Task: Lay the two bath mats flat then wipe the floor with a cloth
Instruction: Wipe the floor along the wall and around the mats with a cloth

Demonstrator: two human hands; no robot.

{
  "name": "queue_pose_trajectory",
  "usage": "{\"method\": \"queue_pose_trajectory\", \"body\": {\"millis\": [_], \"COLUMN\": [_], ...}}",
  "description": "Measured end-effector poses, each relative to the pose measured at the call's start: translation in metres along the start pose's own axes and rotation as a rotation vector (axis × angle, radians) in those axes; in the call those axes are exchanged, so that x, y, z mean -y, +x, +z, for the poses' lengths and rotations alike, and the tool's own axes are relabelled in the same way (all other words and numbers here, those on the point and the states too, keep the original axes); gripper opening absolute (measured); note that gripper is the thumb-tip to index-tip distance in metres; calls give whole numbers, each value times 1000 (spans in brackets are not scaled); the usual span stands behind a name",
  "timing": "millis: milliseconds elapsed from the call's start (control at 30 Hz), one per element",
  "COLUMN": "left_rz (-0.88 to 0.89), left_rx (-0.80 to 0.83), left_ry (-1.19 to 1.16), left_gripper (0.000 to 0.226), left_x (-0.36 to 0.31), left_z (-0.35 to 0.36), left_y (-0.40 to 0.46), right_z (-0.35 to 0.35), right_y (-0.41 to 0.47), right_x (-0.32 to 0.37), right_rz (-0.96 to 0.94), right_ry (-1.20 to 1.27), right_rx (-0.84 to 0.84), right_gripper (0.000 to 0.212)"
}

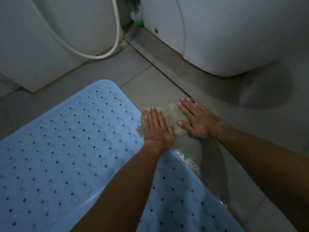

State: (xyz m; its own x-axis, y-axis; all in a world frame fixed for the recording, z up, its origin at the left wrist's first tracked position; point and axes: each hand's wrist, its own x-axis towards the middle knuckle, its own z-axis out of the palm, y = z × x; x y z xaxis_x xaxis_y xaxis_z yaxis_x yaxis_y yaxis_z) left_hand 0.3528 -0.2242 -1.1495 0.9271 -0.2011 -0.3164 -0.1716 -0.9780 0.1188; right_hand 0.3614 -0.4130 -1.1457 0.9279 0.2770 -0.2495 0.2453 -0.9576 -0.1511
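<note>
Pressing flat, the left hand (157,128) and right hand (197,121) are lying spread on a beige cloth (173,116), grasping nothing (fingers extended). It is resting on the grey floor (150,77), touching the blue mats (70,139), near the toilet base (234,47).

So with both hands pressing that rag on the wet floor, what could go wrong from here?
The left hand and right hand press the cloth flat right beside the blue mat; a sideways stroke could ruck up its edge. Water glistens along the near mat, so it might creep under it. The frayed cloth looks small and may just spread the wet.
</note>
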Motion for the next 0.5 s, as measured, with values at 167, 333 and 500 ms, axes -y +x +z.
{"method": "queue_pose_trajectory", "body": {"millis": [167,333,500], "left_rz": [13,-4,-12], "left_rx": [76,64,37], "left_ry": [34,61,59], "left_gripper": [71,71,71], "left_x": [1,-1,-3], "left_z": [-4,-1,0], "left_y": [4,3,2], "right_z": [2,5,6], "right_y": [1,2,-2], "right_x": [-1,-4,-2], "right_rz": [-6,-12,-22], "right_ry": [1,7,-1], "right_rx": [9,7,-25], "right_gripper": [77,78,78]}}
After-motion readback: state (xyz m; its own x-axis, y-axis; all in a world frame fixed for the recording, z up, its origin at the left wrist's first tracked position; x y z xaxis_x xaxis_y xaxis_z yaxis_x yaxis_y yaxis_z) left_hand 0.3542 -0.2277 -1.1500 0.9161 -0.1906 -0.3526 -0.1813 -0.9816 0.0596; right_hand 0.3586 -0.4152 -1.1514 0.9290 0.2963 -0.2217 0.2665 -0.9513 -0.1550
